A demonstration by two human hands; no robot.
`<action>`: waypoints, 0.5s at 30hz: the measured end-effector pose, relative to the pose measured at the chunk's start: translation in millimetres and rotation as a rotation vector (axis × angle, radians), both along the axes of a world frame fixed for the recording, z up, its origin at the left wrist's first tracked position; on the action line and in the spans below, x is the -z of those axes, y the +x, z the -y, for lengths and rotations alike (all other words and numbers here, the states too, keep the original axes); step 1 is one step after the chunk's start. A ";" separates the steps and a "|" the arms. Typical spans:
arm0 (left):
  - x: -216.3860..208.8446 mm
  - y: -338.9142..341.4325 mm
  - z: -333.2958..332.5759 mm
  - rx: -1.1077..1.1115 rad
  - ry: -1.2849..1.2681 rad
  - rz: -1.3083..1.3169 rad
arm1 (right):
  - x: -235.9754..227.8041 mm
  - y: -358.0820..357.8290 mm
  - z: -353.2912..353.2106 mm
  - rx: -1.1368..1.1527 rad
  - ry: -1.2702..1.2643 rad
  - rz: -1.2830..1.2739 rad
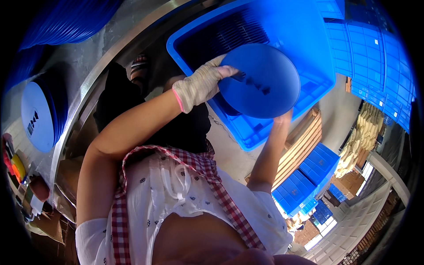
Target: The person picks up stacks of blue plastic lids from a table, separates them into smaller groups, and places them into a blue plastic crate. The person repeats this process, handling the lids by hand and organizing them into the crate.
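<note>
Head view: left hand (204, 83), in a pale knit glove with pink cuff edge, grips blue round disc (267, 99) at its left edge. Thumb lies over the face, other fingers mostly hidden behind; fingers pinching the disc rim. Right hand (283, 116) at the disc's near right edge, mostly covered by it; can't tell how its fingers are set. Disc is tilted, face toward the camera, dark marks near its middle, held over the opening of big blue plastic crate (289, 26). Dark ridged rows (243, 31) inside the crate, far left part.

Left: grey surface (101, 37) with curved metal edge. On it, stack of blue discs (37, 117), top one with dark marks; farther off, larger blue ribbed stack (66, 22). Near left, small clutter incl. yellow-orange item (17, 167), too blurred to name.

Right: slatted wooden pallet (300, 141) just beside the crate, blue bins (304, 176) nearer, wall of stacked blue crates (375, 66) on the far right, cream-coloured pile (362, 132) below it. Person wears red-and-white checked apron (212, 174) over white top (154, 176).
</note>
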State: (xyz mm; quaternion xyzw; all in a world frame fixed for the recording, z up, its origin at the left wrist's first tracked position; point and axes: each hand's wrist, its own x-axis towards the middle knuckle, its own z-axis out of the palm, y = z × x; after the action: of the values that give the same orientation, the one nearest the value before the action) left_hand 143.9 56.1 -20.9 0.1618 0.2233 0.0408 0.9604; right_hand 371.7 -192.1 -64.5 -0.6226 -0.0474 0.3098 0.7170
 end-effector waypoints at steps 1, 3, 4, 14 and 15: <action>3.9 -2.1 4.1 0.059 -0.026 0.050 | 6.1 28.2 16.0 0.003 -0.039 -0.011; 7.4 -7.1 10.4 0.145 -0.062 0.054 | 9.0 49.4 9.2 0.013 -0.265 0.140; 10.5 -8.9 14.8 0.179 -0.070 0.050 | 10.2 60.8 4.4 0.017 -0.383 0.211; -3.4 -19.3 25.8 0.431 0.135 0.103 | 64.5 153.7 -84.7 0.108 -0.745 0.178; 1.5 -17.4 23.4 0.433 0.146 0.103 | 66.0 157.1 -92.8 0.134 -0.736 0.200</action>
State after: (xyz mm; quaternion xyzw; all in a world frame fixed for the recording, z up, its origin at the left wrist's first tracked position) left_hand 126.5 32.7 -22.4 0.2727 0.1303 -0.1418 0.9426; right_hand 528.8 -99.3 -130.5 -0.8671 0.0382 0.1964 0.4562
